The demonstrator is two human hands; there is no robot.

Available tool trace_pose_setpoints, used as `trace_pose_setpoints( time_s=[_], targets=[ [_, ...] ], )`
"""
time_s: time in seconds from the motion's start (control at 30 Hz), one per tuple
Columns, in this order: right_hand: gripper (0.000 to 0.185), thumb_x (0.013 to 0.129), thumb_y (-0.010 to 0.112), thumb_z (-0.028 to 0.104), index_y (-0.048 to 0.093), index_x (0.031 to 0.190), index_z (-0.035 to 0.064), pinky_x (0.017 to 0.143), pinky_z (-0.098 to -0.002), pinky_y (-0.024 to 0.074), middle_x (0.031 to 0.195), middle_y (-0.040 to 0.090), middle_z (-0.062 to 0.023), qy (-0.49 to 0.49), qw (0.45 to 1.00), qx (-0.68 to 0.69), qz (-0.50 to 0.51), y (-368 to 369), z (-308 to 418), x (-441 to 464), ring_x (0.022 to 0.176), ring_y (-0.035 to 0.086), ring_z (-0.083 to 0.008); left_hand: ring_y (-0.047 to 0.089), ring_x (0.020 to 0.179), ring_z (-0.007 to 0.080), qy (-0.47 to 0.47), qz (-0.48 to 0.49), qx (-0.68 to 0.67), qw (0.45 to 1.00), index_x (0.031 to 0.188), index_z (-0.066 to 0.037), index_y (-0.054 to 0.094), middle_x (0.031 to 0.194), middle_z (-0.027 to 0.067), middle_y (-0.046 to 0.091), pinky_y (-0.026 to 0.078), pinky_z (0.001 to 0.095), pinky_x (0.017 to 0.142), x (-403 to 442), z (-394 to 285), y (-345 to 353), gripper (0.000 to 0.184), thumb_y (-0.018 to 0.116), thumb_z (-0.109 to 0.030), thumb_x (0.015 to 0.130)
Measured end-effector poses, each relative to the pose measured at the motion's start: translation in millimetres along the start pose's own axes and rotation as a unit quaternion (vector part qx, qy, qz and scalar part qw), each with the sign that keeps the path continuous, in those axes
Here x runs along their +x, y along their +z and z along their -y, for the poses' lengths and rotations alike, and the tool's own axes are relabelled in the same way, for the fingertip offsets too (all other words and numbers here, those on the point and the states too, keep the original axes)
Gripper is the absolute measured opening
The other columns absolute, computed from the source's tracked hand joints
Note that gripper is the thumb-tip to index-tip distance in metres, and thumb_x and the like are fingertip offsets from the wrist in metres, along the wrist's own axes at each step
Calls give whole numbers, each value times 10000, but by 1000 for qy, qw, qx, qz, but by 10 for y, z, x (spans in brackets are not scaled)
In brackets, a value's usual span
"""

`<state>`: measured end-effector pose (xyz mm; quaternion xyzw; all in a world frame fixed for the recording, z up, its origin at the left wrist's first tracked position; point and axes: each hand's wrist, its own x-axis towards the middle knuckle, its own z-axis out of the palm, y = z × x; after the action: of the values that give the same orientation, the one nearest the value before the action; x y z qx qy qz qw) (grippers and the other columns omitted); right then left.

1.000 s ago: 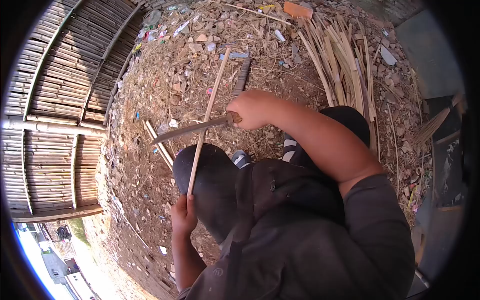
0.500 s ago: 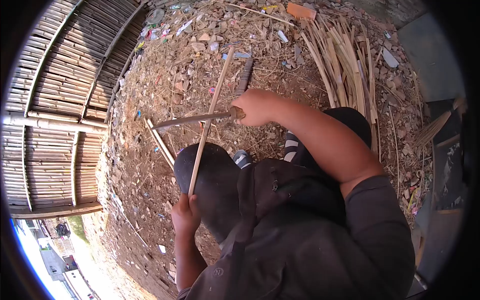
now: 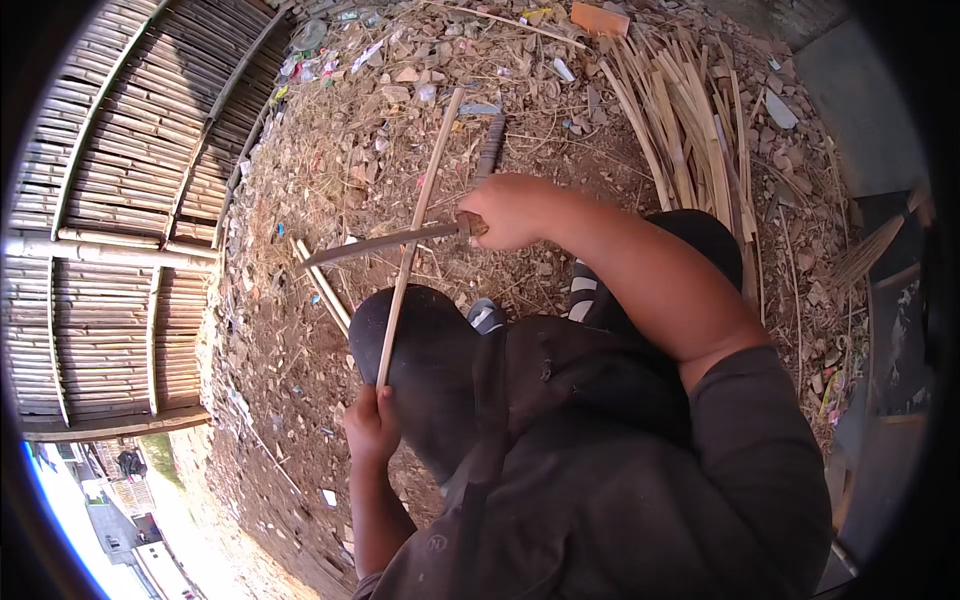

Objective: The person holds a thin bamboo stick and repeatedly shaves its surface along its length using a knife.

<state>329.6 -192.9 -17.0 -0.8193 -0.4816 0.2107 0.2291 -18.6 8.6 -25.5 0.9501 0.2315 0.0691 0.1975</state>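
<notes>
My left hand (image 3: pixel 371 424) is closed on the lower end of a long pale bamboo strip (image 3: pixel 432 170), which slants up past my knee. My right hand (image 3: pixel 508 213) grips the handle of a long-bladed knife (image 3: pixel 375 245). The blade points left and crosses the strip around its middle. Just above my right hand, a dark wrapped handle-like object (image 3: pixel 490 147) lies on the ground. Beyond my left knee are two short pale strips (image 3: pixel 322 285).
A large bundle of bamboo strips (image 3: pixel 690 130) lies at the upper right. An orange brick piece (image 3: pixel 600 19) is behind it. Bamboo slat panels (image 3: pixel 110 330) stand at the left. Stones and litter cover the ground, and a bundle of thin sticks (image 3: pixel 868 252) is at the right.
The knife blade has shifted slightly against the strip, its tip rising and then dipping a little. Both hands keep their hold and have barely moved.
</notes>
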Motion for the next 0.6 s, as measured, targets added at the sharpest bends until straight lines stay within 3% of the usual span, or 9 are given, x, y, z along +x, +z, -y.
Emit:
trace_pose_setpoints(
  time_s=[0.07,0.17,0.27,0.37,0.4,0.5,0.6],
  targets=[
    [381,786,733,333,678,1034,49,808,-482,537,972,697,-195,-19,997,-65,26,-36,96,-34,947,685,-360,598,581,434,-3,0,-7,1000,777,-27,520,609,211,568,443,491,522,16,-18,0,350,554,-288,1007],
    [405,778,738,332,674,1046,37,802,-468,542,971,692,-205,12,1000,29,6,123,-370,180,941,685,-355,603,580,432,-16,6,5,1000,778,-31,524,611,208,571,446,487,522,-15,22,-28,351,552,-294,1009],
    [427,771,744,336,670,1044,16,808,-461,541,972,689,-212,135,981,83,-110,129,-601,277,939,685,-354,606,581,433,2,-12,29,1000,778,-32,521,599,209,561,446,484,520,-16,-33,-57,353,552,-297,1009],
    [444,773,745,333,662,1056,1,822,-463,540,980,689,-215,139,985,50,-91,47,-475,222,951,682,-357,598,574,435,19,-12,28,999,770,-30,518,591,213,553,438,487,514,-2,-15,-52,361,554,-298,1009],
    [421,775,742,326,667,1049,16,822,-471,540,982,692,-210,84,990,27,-113,22,-346,146,954,680,-362,594,566,428,9,-11,18,1000,766,-30,516,589,211,550,434,483,510,-2,6,-27,363,555,-297,1009],
    [383,790,744,365,690,1042,81,798,-468,532,934,694,-175,-19,999,-5,-39,89,-64,54,921,681,-359,579,541,407,-9,0,-6,1000,753,-31,506,579,203,536,422,469,499,10,49,25,375,554,-296,1013],
    [385,781,750,354,690,1052,86,798,-477,525,935,694,-173,-40,995,-86,7,62,97,-1,922,679,-358,551,504,373,-1,-3,-19,1000,743,-33,475,561,184,503,405,443,487,14,40,-1,394,544,-302,1023]
  ],
)
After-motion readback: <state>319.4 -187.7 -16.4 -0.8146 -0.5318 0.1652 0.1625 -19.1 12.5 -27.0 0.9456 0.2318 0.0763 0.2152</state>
